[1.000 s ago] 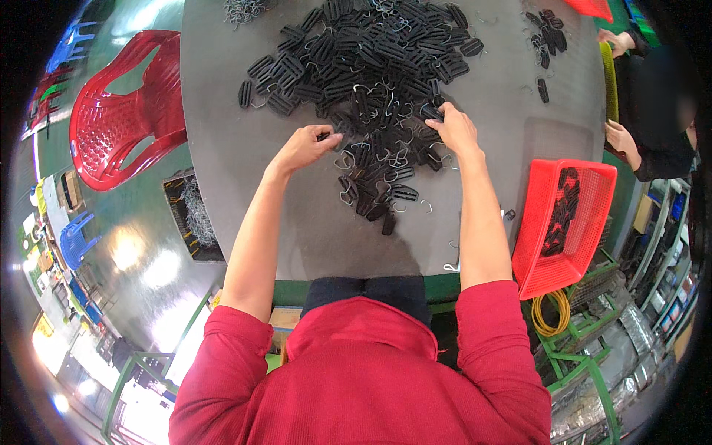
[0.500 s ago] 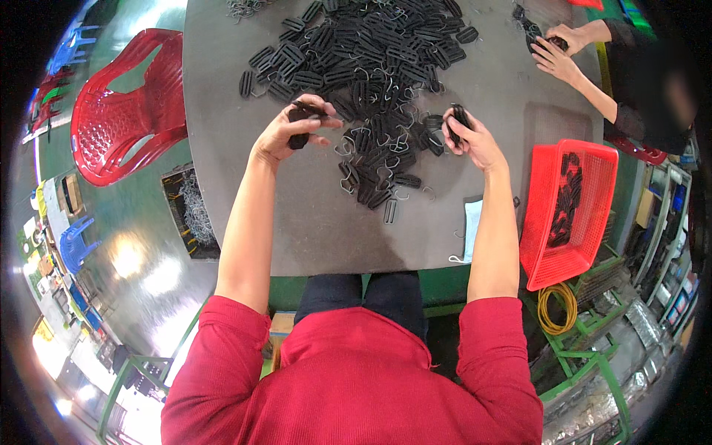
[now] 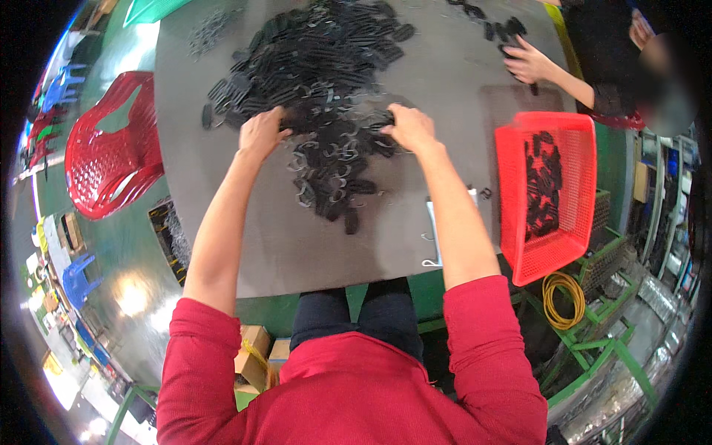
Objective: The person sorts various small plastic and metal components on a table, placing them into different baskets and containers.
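Observation:
A large heap of black slotted plastic buckles (image 3: 311, 55) covers the middle of the table, mixed near my hands with bent metal wire hooks (image 3: 302, 194). My left hand (image 3: 259, 136) is at the heap's left edge, its fingers curled round black buckles. Opposite it, my right hand (image 3: 413, 130) has its thumb and fingers bent round black buckles (image 3: 384, 122) at the right edge. Motion blurs both hands' fingertips, and the dark pieces partly hide them.
A red plastic basket (image 3: 508, 248) with black buckles stands at the right. A pale blue face mask (image 3: 433, 236) lies by my right forearm. A co-worker's hand (image 3: 530, 63) touches black pieces at the far right. Loose metal hooks (image 3: 211, 33) lie far left; a red chair (image 3: 83, 152) stands beside the table.
Both my hands, which held up black buckles, have come down at the heap's sides. My view has shifted. One co-worker's hand has moved away from the black pieces.

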Demonstrator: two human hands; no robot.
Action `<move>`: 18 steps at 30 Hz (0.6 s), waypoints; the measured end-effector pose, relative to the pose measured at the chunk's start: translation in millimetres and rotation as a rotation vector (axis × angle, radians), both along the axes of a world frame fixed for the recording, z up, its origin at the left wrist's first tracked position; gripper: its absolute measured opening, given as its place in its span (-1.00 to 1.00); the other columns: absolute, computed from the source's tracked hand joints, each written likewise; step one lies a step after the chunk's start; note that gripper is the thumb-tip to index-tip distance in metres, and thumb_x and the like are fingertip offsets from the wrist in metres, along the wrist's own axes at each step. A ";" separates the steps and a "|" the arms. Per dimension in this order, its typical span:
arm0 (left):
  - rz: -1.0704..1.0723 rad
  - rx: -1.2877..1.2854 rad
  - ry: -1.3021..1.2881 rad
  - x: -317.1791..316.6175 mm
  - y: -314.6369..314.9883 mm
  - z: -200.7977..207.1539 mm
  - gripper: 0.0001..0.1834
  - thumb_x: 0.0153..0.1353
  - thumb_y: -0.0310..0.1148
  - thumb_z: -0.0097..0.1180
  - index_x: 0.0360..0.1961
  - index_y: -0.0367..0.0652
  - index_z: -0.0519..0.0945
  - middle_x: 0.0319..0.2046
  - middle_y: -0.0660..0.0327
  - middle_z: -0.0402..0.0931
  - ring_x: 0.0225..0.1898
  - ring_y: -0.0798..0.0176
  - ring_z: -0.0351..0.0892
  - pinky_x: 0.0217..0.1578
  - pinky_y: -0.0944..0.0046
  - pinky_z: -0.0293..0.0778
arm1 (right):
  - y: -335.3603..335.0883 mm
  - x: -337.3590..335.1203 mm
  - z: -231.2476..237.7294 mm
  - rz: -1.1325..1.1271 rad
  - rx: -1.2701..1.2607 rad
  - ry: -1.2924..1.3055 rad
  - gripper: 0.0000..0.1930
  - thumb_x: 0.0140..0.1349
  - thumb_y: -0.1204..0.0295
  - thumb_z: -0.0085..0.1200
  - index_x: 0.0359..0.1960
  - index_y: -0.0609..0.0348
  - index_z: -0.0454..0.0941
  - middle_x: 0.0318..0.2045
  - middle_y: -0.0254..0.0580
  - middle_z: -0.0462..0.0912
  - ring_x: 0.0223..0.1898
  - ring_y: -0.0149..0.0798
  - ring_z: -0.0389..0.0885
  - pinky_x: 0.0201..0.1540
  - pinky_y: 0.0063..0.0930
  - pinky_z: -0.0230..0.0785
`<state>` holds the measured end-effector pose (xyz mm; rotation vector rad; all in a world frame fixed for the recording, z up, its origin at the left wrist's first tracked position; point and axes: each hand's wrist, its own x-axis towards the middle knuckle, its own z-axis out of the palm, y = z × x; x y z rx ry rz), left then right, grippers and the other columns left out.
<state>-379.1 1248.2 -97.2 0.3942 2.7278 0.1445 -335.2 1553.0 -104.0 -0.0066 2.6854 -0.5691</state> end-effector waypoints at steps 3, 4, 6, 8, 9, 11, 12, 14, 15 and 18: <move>0.075 0.015 0.049 14.9 -7.6 0.0 -0.64 0.01 -0.10 0.22 -0.30 -0.13 0.49 -0.37 0.09 0.58 -0.25 -0.03 0.55 -0.27 0.05 0.42 | 16.5 13.7 0.7 -0.182 -0.329 -0.062 -0.58 -0.02 0.18 0.25 -0.17 0.14 0.50 -0.31 -0.01 0.61 -0.22 0.02 0.56 -0.16 -0.21 0.38; 0.146 0.005 0.023 19.1 -6.1 7.5 -0.66 0.01 -0.10 0.21 -0.36 -0.15 0.50 -0.40 0.09 0.59 -0.26 -0.04 0.55 -0.29 0.05 0.42 | 28.4 21.3 10.3 -0.201 -0.327 -0.057 -0.58 -0.02 0.18 0.25 -0.17 0.14 0.50 -0.31 -0.01 0.61 -0.22 0.02 0.56 -0.16 -0.21 0.38; 0.238 -0.020 -0.012 26.3 -4.0 10.9 -0.66 0.01 -0.13 0.22 -0.39 -0.21 0.53 -0.44 0.11 0.59 -0.39 0.09 0.59 -0.38 0.14 0.45 | 51.6 50.1 43.4 -0.396 -0.670 -0.059 -0.63 0.00 0.25 0.26 -0.24 0.21 0.48 -0.45 -0.14 0.57 -0.38 -0.22 0.51 -0.24 -0.39 0.34; 0.325 0.188 -0.043 39.3 24.4 23.9 -0.71 0.04 -0.17 0.21 -0.42 -0.19 0.54 -0.51 0.21 0.53 -0.47 0.26 0.51 -0.46 0.25 0.38 | 87.9 87.9 86.1 -0.507 -0.831 0.167 -0.69 0.00 0.33 0.27 -0.33 0.24 0.46 -0.54 -0.30 0.46 -0.44 -0.42 0.37 -0.30 -0.53 0.28; 0.424 0.391 -0.091 47.3 40.7 28.0 -0.75 0.07 -0.21 0.20 -0.46 -0.18 0.55 -0.58 0.32 0.48 -0.55 0.42 0.43 -0.54 0.36 0.31 | 105.5 107.6 109.5 -0.629 -0.821 0.258 -0.71 0.00 0.35 0.27 -0.35 0.24 0.45 -0.55 -0.34 0.43 -0.44 -0.46 0.36 -0.31 -0.55 0.27; 0.459 0.809 -0.460 65.0 151.2 67.9 -0.67 0.01 -0.17 0.26 -0.36 -0.24 0.57 -0.53 0.39 0.44 -0.48 0.51 0.35 -0.47 0.44 0.29 | 176.4 160.0 130.4 -0.914 -0.743 0.308 -0.73 -0.01 0.37 0.27 -0.37 0.25 0.46 -0.55 -0.34 0.43 -0.45 -0.49 0.37 -0.33 -0.57 0.27; 0.438 0.819 -0.509 95.5 252.1 110.0 -0.57 0.02 -0.14 0.23 -0.19 -0.25 0.56 -0.40 0.31 0.48 -0.39 0.45 0.39 -0.37 0.41 0.34 | 217.3 186.1 118.3 -1.057 -0.713 0.260 -0.72 -0.01 0.36 0.26 -0.37 0.25 0.46 -0.54 -0.32 0.45 -0.45 -0.48 0.38 -0.33 -0.57 0.27; 0.280 0.946 -0.857 110.6 333.9 134.3 -0.45 0.02 -0.14 0.19 -0.03 -0.31 0.50 -0.23 0.17 0.52 -0.27 0.36 0.45 -0.27 0.35 0.40 | 251.9 208.6 108.3 -0.991 -0.445 0.206 -0.70 -0.01 0.35 0.25 -0.32 0.28 0.48 -0.50 -0.27 0.51 -0.44 -0.45 0.44 -0.30 -0.53 0.31; 0.270 1.102 -0.859 122.9 364.9 122.9 -0.46 0.01 -0.17 0.16 -0.02 -0.31 0.49 -0.27 0.18 0.54 -0.33 0.38 0.47 -0.30 0.33 0.42 | 257.2 211.8 97.2 -0.966 -0.465 0.202 -0.70 -0.01 0.35 0.25 -0.32 0.28 0.48 -0.50 -0.27 0.51 -0.44 -0.45 0.44 -0.30 -0.53 0.31; 0.297 0.995 -0.858 141.7 434.7 118.7 -0.39 -0.14 -0.17 0.27 -0.04 -0.28 0.47 -0.28 -0.08 0.56 -0.14 0.03 0.57 -0.10 0.16 0.47 | 278.4 229.9 48.7 -0.810 -0.294 0.159 -0.60 -0.06 0.39 0.25 -0.15 0.25 0.48 -0.35 -0.13 0.58 -0.27 -0.32 0.53 -0.18 -0.40 0.36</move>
